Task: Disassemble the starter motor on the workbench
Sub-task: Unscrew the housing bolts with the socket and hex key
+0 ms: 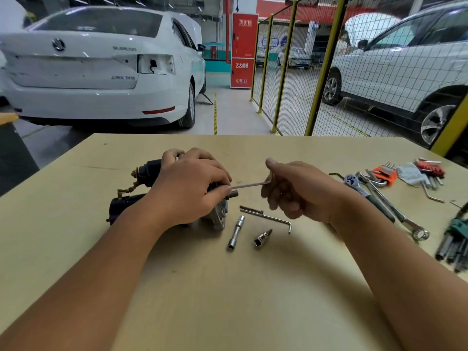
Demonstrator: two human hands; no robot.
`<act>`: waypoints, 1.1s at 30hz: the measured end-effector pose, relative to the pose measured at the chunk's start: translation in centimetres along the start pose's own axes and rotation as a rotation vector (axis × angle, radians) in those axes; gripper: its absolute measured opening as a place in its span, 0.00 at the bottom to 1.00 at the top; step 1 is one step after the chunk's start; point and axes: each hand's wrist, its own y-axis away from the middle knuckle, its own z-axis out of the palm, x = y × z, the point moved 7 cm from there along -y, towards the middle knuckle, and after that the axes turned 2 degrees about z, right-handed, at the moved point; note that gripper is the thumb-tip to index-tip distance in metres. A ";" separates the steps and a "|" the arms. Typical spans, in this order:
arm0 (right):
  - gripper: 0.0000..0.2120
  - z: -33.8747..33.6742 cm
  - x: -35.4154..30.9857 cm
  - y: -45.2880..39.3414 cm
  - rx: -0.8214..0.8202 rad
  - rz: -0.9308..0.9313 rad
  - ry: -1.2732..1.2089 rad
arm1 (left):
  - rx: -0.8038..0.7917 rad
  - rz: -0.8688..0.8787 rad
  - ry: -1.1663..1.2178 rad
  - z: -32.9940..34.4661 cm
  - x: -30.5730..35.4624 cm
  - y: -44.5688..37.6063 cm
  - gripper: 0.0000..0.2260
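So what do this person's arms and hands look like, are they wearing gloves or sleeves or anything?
Nothing is worn on them as far as the view shows. The left hand and right hand are bare, with no gloves, rings or watch visible. Both forearms are bare too, with no sleeves in view. Nails look short and plain.

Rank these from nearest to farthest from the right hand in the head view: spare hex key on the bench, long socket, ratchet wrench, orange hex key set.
From the right hand:
1. spare hex key, just below it.
2. long socket, lower left; ratchet wrench, right: too close to call.
3. orange hex key set, far right.
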 end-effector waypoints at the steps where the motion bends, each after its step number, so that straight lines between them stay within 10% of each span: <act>1: 0.26 0.5 0.5 0.1 -0.066 0.094 -0.070 | -0.002 0.002 -0.003 0.0 0.0 0.0 0.07; 15: 0.18 2.7 1.0 0.7 -0.431 0.262 -0.541 | -0.085 -0.015 -0.045 0.2 0.1 -0.1 0.12; 25: 0.07 0.6 -0.6 0.6 -0.192 -0.170 0.123 | -0.013 0.006 -0.033 -0.6 0.1 0.0 0.15; 33: 0.06 0.3 -2.7 1.4 0.086 -0.456 0.655 | -0.013 -0.393 -0.004 -2.6 -8.6 2.2 0.37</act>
